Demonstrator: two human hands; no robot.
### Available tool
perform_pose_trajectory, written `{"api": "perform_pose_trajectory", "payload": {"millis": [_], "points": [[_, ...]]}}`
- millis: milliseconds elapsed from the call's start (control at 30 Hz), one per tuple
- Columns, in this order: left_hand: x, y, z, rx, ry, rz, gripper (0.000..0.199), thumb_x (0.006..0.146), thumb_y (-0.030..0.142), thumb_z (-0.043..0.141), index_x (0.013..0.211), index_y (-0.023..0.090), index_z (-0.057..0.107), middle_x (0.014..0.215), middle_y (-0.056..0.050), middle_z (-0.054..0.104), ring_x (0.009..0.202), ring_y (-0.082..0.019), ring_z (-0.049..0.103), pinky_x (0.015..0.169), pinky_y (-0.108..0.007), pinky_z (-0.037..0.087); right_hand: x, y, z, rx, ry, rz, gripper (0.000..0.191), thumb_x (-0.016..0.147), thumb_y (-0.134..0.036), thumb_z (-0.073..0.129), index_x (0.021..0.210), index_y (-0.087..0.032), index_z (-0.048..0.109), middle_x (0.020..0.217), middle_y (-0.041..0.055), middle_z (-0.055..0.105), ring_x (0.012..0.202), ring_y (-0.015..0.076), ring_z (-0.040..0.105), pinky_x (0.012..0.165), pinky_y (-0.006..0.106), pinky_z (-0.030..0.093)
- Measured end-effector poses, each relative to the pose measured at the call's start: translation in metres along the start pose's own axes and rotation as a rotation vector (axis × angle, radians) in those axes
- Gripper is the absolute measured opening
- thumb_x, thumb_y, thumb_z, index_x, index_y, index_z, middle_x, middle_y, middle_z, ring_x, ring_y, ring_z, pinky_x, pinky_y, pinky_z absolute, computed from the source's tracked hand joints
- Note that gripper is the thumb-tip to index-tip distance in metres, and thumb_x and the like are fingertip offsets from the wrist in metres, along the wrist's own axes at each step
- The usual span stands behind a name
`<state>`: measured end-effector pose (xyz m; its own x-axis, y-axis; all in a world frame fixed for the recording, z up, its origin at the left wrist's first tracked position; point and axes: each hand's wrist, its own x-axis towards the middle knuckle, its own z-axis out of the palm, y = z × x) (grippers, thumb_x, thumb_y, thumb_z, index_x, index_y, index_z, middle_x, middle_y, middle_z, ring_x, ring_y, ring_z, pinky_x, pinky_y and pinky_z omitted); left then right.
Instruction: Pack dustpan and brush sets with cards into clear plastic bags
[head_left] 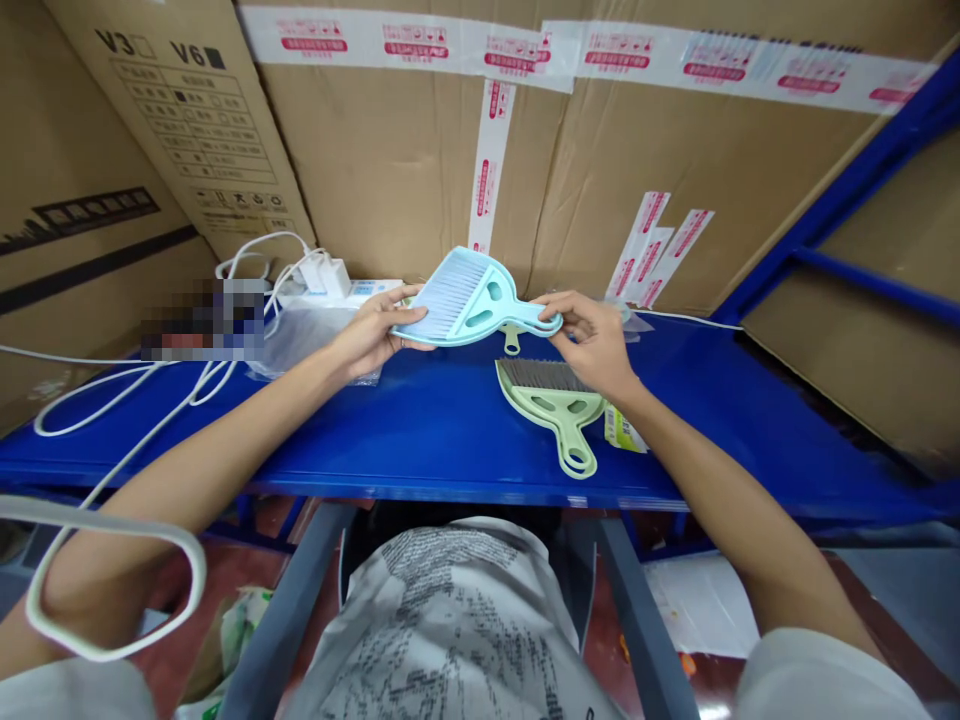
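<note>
A light blue brush and dustpan set (491, 295) is held level above the blue table (420, 430), the brush nested in the pan. My left hand (379, 333) grips the wide end of the pan, its thumb on the pale bristles. At the other end, my right hand (589, 335) pinches the looped handle. Below my right hand, a green brush and dustpan set (559, 405) with dark bristles lies on the table, handle towards me. Another green handle (511, 340) shows partly behind the blue set.
White cables (150, 375), a white power adapter (324, 275) and a clear plastic bag (300, 340) lie at the left. A yellow-green label (624, 430) sits beside the green set. Cardboard (405, 150) stands behind, and a blue metal frame (817, 215) rises at the right.
</note>
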<state>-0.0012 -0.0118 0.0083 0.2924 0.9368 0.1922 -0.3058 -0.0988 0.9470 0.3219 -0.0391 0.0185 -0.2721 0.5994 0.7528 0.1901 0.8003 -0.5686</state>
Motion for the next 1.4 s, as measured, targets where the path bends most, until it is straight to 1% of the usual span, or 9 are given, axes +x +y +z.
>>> {"api": "perform_pose_trajectory", "payload": {"millis": [167, 233, 333, 433, 533, 700, 1000, 1233, 1400], "points": [[0.002, -0.007, -0.004, 0.047, 0.076, 0.093, 0.058, 0.079, 0.019, 0.09, 0.129, 0.017, 0.063, 0.104, -0.01, 0.083, 0.084, -0.026, 0.082, 0.069, -0.034, 0.072, 0.001, -0.006, 0.002, 0.373, -0.042, 0.31, 0.053, 0.087, -0.043, 0.085, 0.13, -0.033, 0.055, 0.117, 0.0012, 0.073, 0.093, 0.0202, 0.079, 0.087, 0.042, 0.069], [0.0, -0.01, -0.001, 0.078, 0.06, 0.133, 0.058, 0.076, 0.027, 0.095, 0.125, 0.017, 0.065, 0.099, -0.009, 0.084, 0.087, -0.027, 0.082, 0.072, -0.034, 0.071, 0.0, -0.007, 0.002, 0.424, -0.055, 0.418, 0.055, 0.087, -0.049, 0.084, 0.13, -0.031, 0.055, 0.103, 0.0004, 0.074, 0.085, 0.0209, 0.08, 0.079, 0.042, 0.07], [-0.004, -0.013, 0.007, 0.116, 0.015, 0.17, 0.059, 0.074, 0.034, 0.098, 0.121, 0.017, 0.065, 0.097, -0.008, 0.084, 0.089, -0.027, 0.083, 0.077, -0.036, 0.07, -0.004, -0.004, 0.006, 0.364, -0.059, 0.534, 0.057, 0.084, -0.058, 0.086, 0.122, -0.023, 0.062, 0.085, 0.0014, 0.074, 0.064, 0.0187, 0.074, 0.057, 0.033, 0.064], [-0.008, -0.015, 0.014, 0.141, -0.037, 0.184, 0.06, 0.074, 0.038, 0.098, 0.12, 0.018, 0.064, 0.099, -0.008, 0.084, 0.09, -0.028, 0.083, 0.084, -0.04, 0.069, -0.008, -0.002, 0.008, 0.25, -0.122, 0.534, 0.05, 0.084, -0.062, 0.085, 0.099, -0.017, 0.071, 0.08, 0.0052, 0.075, 0.051, 0.0126, 0.064, 0.045, 0.025, 0.051], [-0.01, -0.016, 0.017, 0.16, -0.072, 0.194, 0.06, 0.074, 0.04, 0.098, 0.118, 0.018, 0.063, 0.098, -0.008, 0.084, 0.09, -0.028, 0.083, 0.087, -0.042, 0.069, -0.009, -0.003, 0.007, 0.179, -0.185, 0.507, 0.046, 0.09, -0.06, 0.08, 0.083, -0.015, 0.075, 0.07, 0.004, 0.07, 0.052, 0.0092, 0.056, 0.044, 0.022, 0.04], [-0.011, -0.017, 0.017, 0.174, -0.093, 0.21, 0.06, 0.075, 0.042, 0.097, 0.118, 0.019, 0.063, 0.097, -0.007, 0.084, 0.091, -0.028, 0.083, 0.09, -0.043, 0.068, -0.006, -0.007, 0.004, 0.261, -0.184, 0.498, 0.044, 0.085, -0.059, 0.085, 0.086, -0.016, 0.077, 0.085, 0.007, 0.074, 0.057, 0.0091, 0.054, 0.046, 0.023, 0.037], [-0.012, -0.016, 0.013, 0.183, -0.12, 0.184, 0.064, 0.07, 0.034, 0.1, 0.122, 0.018, 0.068, 0.1, -0.008, 0.084, 0.095, -0.029, 0.082, 0.09, -0.041, 0.067, -0.009, 0.0, 0.004, 0.253, -0.131, 0.526, 0.042, 0.081, -0.056, 0.089, 0.08, -0.016, 0.078, 0.058, 0.0012, 0.061, 0.051, 0.0104, 0.051, 0.044, 0.024, 0.031], [-0.014, -0.006, 0.016, 0.147, -0.032, 0.211, 0.045, 0.084, 0.045, 0.088, 0.117, 0.018, 0.075, 0.108, -0.009, 0.083, 0.097, -0.026, 0.08, 0.079, -0.033, 0.067, -0.008, -0.008, 0.011, 0.285, 0.002, 0.493, 0.045, 0.076, -0.059, 0.092, 0.08, -0.017, 0.076, 0.071, 0.0038, 0.069, 0.051, 0.011, 0.055, 0.043, 0.025, 0.037], [-0.014, -0.003, 0.015, 0.174, -0.055, 0.229, 0.058, 0.075, 0.04, 0.096, 0.123, 0.018, 0.072, 0.112, -0.01, 0.082, 0.093, -0.025, 0.08, 0.073, -0.035, 0.069, -0.008, -0.009, 0.011, 0.296, 0.091, 0.492, 0.047, 0.076, -0.061, 0.091, 0.082, -0.017, 0.076, 0.075, 0.0056, 0.073, 0.05, 0.0106, 0.054, 0.041, 0.024, 0.037]]}}
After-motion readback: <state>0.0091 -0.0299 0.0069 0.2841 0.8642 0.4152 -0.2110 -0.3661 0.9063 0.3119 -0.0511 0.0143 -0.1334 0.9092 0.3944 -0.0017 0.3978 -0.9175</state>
